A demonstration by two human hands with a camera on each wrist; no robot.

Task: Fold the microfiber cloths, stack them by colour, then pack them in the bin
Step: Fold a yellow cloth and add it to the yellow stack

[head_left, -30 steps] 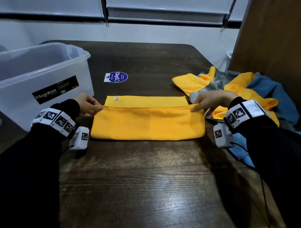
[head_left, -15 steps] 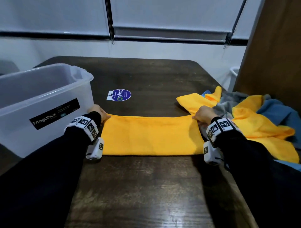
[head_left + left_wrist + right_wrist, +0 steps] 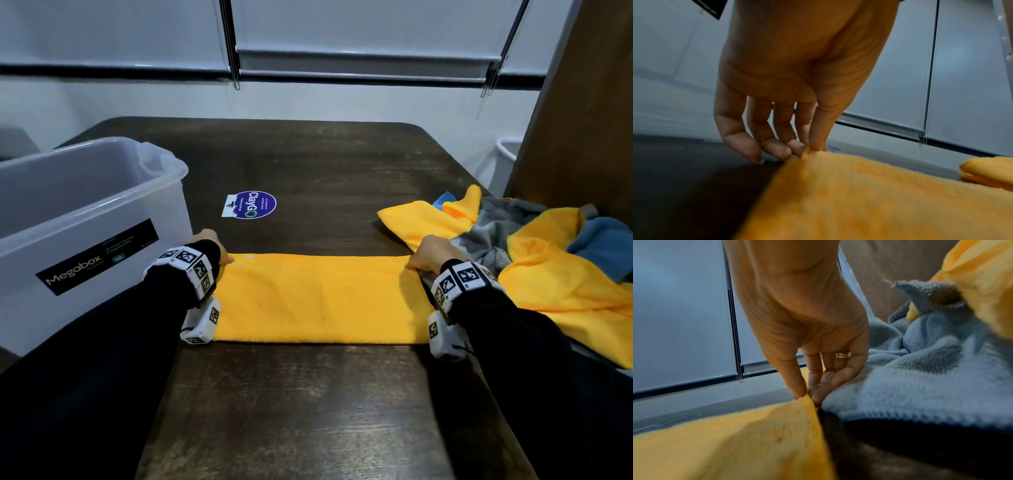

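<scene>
A yellow microfiber cloth [image 3: 315,299] lies folded in half as a long strip on the dark wooden table [image 3: 308,411]. My left hand [image 3: 209,245] pinches its far left corner [image 3: 807,151] between thumb and fingers. At the far right corner my right hand [image 3: 430,257] pinches the cloth [image 3: 805,398] the same way. A clear plastic bin [image 3: 85,219] labelled Megabox stands at the left, just beside my left hand. No cloth shows inside it.
A loose heap of yellow cloths [image 3: 555,274], grey cloths [image 3: 493,236] and blue cloths [image 3: 603,240] fills the right side, touching my right hand. A round blue sticker [image 3: 255,204] lies beyond the strip. A wooden panel [image 3: 582,120] rises at far right.
Both hands carried the cloth's near layer forward over the far edge, so the uncovered band at the back is gone and the strip is narrower. The head camera tilted up.
</scene>
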